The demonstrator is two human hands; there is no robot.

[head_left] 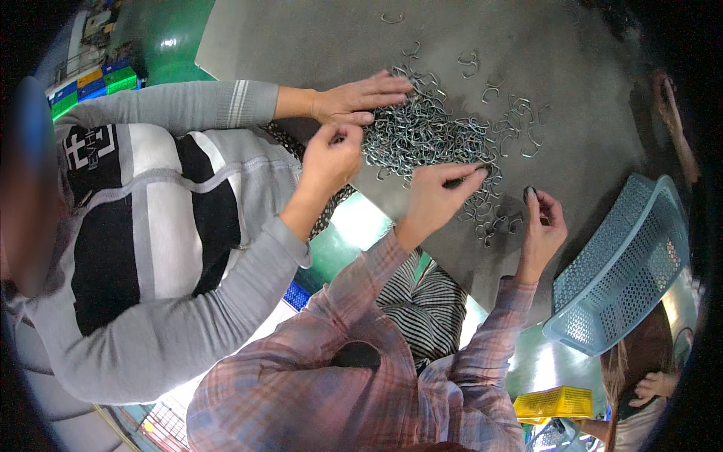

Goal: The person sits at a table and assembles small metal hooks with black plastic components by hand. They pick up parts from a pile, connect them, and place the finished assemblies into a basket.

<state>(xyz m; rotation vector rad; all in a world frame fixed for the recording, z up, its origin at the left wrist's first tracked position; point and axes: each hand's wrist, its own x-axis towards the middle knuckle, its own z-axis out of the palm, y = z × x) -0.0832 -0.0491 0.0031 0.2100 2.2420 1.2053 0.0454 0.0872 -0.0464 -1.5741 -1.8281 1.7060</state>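
Observation:
A heap of small, shiny bent-wire metal hooks [422, 128] lies on the grey table [301, 45]. My left hand [440, 197] is at the near edge of the heap, thumb and fingers pinched together; what they hold, if anything, is too small to tell. To its right, my right hand [544, 230] is raised over the table by a few loose hooks [493, 227], its fingers closed near a dark spot at the fingertips. I cannot make out whether that is a held piece or a finger covering. More single hooks [520, 120] lie scattered right of the heap.
A co-worker in a grey sleeve [173, 104] sits at my left; one hand [361, 98] is stretched over the heap, the other [331, 154] closed beside it. A light-blue perforated basket [621, 264] stands tilted at the table's right edge. A yellow box [553, 404] sits lower right, near another person.

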